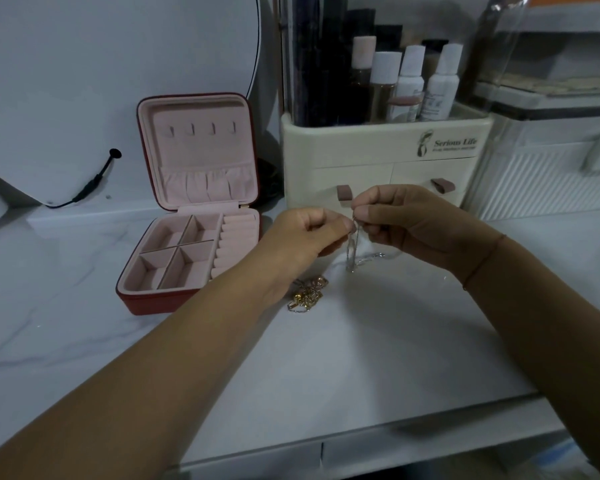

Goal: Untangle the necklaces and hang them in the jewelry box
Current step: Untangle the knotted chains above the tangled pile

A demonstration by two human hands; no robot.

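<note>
Top of the silver chain [352, 249] is lost between the pinching tips of the left hand [305, 237] and right hand [406, 223], clasp or knot, can't tell; the gold tangle [308, 295] lies partly under the left wrist; fine print on the cream organizer [361, 147] is too small to read; both forearms are cut off at the lower edge of view.

Jewelry box [146, 304], centre left: dark red shell, pale pink lining.
Worktop [378, 334]: white, faint grey marble veining.
Silver necklace [352, 251], centre.
Gold necklace [307, 294] below it.
Organizer [343, 147], upper right: cream, dark printed logo, mauve-brown drawer tabs [344, 193].
White-capped bottles [413, 74] above.
Black cable [94, 181], left.
</note>
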